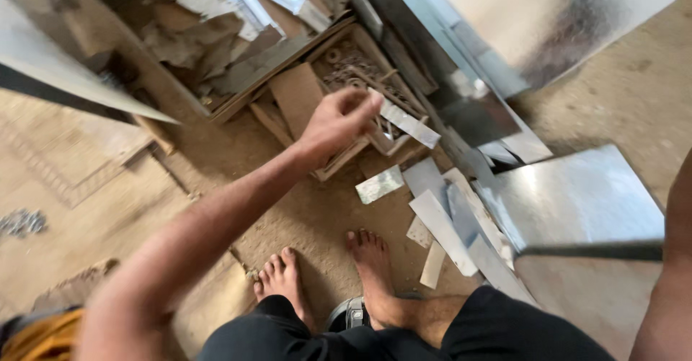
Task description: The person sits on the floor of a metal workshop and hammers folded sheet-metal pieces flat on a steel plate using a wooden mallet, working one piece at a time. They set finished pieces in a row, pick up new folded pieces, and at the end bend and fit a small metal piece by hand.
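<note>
Reaching over the wooden tray [344, 161] of small hardware, left hand [336, 122] with fingertips pinched shut on a narrow metal strip [409, 124], above more strips scattered on the floor [453, 220]; right hand out of sight past the frame's edge.

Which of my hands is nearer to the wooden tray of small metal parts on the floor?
Left. Your left hand reaches out right beside the wooden tray, pinching a metal strip over it. Your right hand is out of view; only its forearm shows at the frame's right edge.
</note>
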